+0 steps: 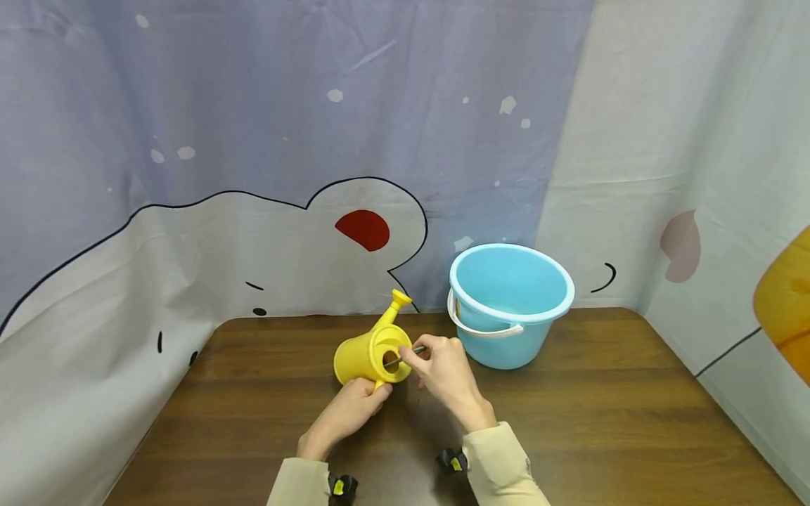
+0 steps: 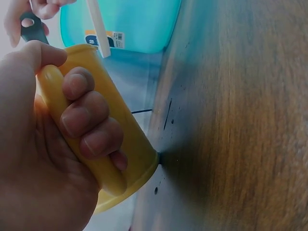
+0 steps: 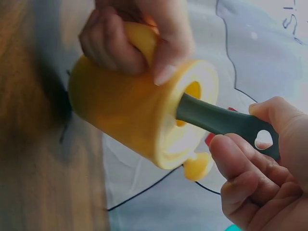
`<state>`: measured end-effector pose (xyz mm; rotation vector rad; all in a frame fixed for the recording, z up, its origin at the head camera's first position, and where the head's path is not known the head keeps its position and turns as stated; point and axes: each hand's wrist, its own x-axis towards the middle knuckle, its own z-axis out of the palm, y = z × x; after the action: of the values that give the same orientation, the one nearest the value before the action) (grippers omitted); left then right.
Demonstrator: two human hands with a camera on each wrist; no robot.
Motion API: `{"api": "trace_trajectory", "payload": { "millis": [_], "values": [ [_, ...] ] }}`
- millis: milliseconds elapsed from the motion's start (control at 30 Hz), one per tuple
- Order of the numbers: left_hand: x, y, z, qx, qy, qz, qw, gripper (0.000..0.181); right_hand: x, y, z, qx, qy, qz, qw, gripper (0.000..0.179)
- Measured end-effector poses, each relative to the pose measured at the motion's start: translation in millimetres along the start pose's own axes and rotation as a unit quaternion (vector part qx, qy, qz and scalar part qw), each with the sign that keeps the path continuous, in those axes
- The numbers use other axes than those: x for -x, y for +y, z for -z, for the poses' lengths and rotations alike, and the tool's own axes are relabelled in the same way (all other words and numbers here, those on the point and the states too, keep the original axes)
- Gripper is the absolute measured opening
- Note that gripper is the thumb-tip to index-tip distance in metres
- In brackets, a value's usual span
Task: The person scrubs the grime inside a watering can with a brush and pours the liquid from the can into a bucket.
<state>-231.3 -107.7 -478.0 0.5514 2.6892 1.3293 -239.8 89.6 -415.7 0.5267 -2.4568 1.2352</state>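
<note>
A yellow watering can (image 1: 353,360) is tipped over the table, its round top opening turned toward the right hand and its spout pointing up and away. My left hand (image 1: 352,410) grips the can's handle (image 2: 79,139) with curled fingers. In my right hand (image 1: 448,374), thumb and fingers pinch the end of a dark green, flat-handled tool (image 3: 216,118) with a hole near its tip. That tool runs into the can's opening, so its far end is hidden and its kind cannot be told. In the left wrist view the can's base edge appears close to the tabletop.
A light blue bucket (image 1: 506,346) with a white carrying handle (image 1: 484,331) stands behind and to the right of the can. The brown wooden table (image 1: 601,422) ends at a printed curtain (image 1: 272,253) at the back and sides.
</note>
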Motion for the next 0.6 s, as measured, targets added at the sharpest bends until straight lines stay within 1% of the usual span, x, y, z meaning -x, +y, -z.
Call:
{"api": "trace_trajectory", "payload": {
  "millis": [133, 233, 367, 600],
  "values": [
    [0.6, 1.0, 0.8, 0.004, -0.001, 0.006, 1.0, 0.05, -0.7, -1.6, 6.7, -0.006, 0.017, -0.003, 0.9998, 0.019],
    [1.0, 1.5, 1.0, 0.01, -0.002, 0.014, 0.9999, 0.05, -1.0, -1.0, 7.0, -0.006, 0.029, 0.001, 0.9995, 0.02],
    [1.7, 2.2, 0.7, 0.013, 0.001, 0.013, 0.9998, 0.05, -0.3, 2.7, -1.4, -0.001, 0.034, 0.012, 0.9994, 0.021],
    [1.0, 2.1, -0.9, 0.014, 0.005, 0.004, 0.9999, 0.048, 2.9, 6.2, -18.3, 0.009, 0.025, 0.019, 0.9995, 0.024]
  ]
}}
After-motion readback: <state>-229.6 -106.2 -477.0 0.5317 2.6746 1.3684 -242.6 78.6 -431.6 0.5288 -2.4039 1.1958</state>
